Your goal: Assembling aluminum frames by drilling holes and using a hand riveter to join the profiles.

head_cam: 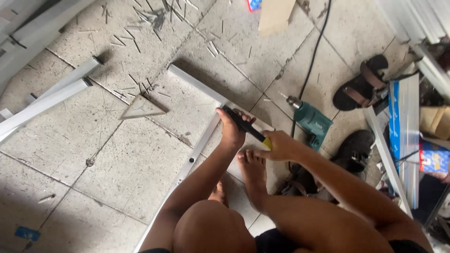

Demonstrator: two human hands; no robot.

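I crouch over an aluminium frame (194, 84) lying on the tiled floor, at the joint where two bars meet. My left hand (230, 131) presses down at that joint, fingers curled around the front end of a screwdriver (244, 125) with a black and yellow handle. My right hand (277, 146) grips the yellow rear end of the handle. The tool's tip is hidden under my left hand. My bare foot (253, 171) rests on the floor just below the hands, beside the long bar (187, 166).
A teal electric drill (310, 121) with a black cord lies right of the hands. Sandals (361, 84) and a black shoe (352, 149) sit further right. A triangular metal offcut (141, 107), loose aluminium bars (51, 96) and several metal scraps lie on the floor.
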